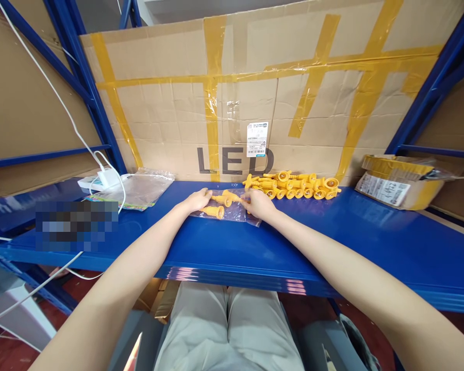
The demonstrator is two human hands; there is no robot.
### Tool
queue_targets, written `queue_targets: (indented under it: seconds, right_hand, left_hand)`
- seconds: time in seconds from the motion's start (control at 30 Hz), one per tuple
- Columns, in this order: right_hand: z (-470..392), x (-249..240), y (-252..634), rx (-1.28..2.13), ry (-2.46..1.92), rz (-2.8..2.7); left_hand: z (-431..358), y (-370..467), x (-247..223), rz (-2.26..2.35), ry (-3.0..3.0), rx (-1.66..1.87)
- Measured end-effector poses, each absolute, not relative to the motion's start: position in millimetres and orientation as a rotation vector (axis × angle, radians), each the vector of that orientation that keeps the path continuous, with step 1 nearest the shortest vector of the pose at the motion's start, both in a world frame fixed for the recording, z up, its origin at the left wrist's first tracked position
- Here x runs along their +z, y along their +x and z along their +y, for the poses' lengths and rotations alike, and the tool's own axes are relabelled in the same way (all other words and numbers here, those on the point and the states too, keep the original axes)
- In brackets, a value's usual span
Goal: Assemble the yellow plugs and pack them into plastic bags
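A clear plastic bag (pixel 237 212) lies on the blue shelf, with a few yellow plastic pieces (pixel 215 212) showing in it. Each piece has a round, flared end and a narrower stem. My left hand (pixel 199 200) is closed on the bag's left edge. At the other side, my right hand (pixel 260 204) grips the bag's right end; a yellow stem shows by its fingertips, and I cannot tell whether they hold it too. Just behind my right hand, a stacked pile of similar yellow pieces (pixel 299 186) rests against the cardboard.
A large taped cardboard sheet (pixel 170 118) stands along the back. Flat plastic bags (pixel 149 188), a white charger (pixel 109 178) with cables and a blurred dark object (pixel 77 224) are at left. An opened small carton (pixel 400 185) sits at right. The blue shelf (pixel 232 252) ends before my lap.
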State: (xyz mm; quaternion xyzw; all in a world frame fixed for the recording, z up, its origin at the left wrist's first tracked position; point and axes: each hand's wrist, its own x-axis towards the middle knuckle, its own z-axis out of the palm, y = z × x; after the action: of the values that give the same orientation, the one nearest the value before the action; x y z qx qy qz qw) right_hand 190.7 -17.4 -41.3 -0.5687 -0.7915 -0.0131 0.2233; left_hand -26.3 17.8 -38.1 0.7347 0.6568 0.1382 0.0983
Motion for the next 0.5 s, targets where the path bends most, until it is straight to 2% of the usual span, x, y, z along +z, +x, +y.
queue_targets:
  seconds: [0.13, 0.27, 0.37, 0.5]
  right_hand:
    - [-7.2, -49.5, 193.6, 0.111, -1.32, -2.131]
    - [-1.8, -56.9, 197.2, -0.007, -1.214, -2.159]
    - [-4.2, -57.4, 196.0, -0.104, -1.339, -2.155]
    - [-10.2, -52.7, 191.2, 0.053, -1.519, -2.132]
  left_hand:
    - [18.6, -25.3, -37.4, 1.932, 2.112, 0.48]
    - [19.7, -25.4, -38.6, 1.929, 2.017, 0.603]
    - [19.1, -25.1, -38.9, 1.899, 1.982, 0.665]
    - [18.9, -25.6, -39.5, 1.875, 1.964, 0.724]
